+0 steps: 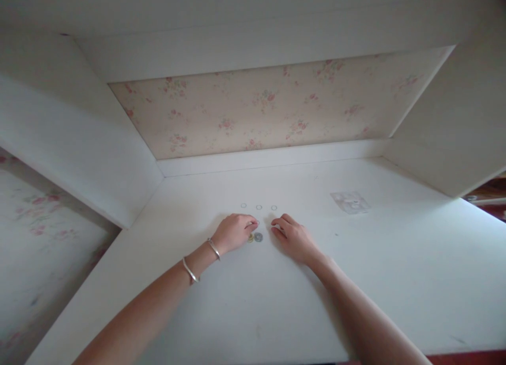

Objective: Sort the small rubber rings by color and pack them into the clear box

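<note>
My left hand (pixel 233 232), with two silver bangles on its wrist, is closed in a pinch at the edge of a small thin ring (pixel 258 223). Just below those fingertips lie a gold-coloured disc (pixel 250 238) and a grey coin-like disc (pixel 258 237), side by side on the white desktop. My right hand (pixel 291 236) rests to the right of them, thumb and fingers bent and slightly apart, with nothing visible between them. Beyond both hands, a left ring (pixel 243 205), a middle ring (pixel 259 207) and a right ring (pixel 274 208) form a row.
A clear plastic case (pixel 350 202) lies at the right on the white desktop (pixel 395 280). White side panels and an overhead shelf (pixel 276 43) frame the flowered wallpaper (pixel 245 112) behind. A tiny dark speck (pixel 336 234) is right of my right hand.
</note>
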The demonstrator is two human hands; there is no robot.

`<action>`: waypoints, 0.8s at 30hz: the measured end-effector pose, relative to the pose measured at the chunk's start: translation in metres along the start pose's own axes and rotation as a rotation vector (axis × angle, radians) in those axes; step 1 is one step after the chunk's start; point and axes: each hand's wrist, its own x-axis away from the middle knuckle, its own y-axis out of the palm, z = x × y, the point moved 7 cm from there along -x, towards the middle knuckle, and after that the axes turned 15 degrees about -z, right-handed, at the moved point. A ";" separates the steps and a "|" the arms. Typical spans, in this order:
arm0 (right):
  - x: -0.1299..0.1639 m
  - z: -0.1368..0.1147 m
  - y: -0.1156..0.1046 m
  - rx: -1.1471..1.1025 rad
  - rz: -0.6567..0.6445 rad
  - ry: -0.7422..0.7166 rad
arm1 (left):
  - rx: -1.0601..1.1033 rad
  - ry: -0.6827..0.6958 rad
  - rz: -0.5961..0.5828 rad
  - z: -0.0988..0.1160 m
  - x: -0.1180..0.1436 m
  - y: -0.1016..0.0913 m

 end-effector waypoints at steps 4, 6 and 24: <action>-0.001 0.001 0.003 -0.039 0.007 -0.001 | -0.061 0.048 -0.030 0.008 0.012 0.010; -0.002 0.001 0.003 -0.067 0.024 -0.007 | -0.080 0.070 -0.044 0.011 0.014 0.014; -0.045 0.032 -0.003 0.081 -0.004 0.174 | 0.324 -0.034 0.089 -0.028 0.041 0.007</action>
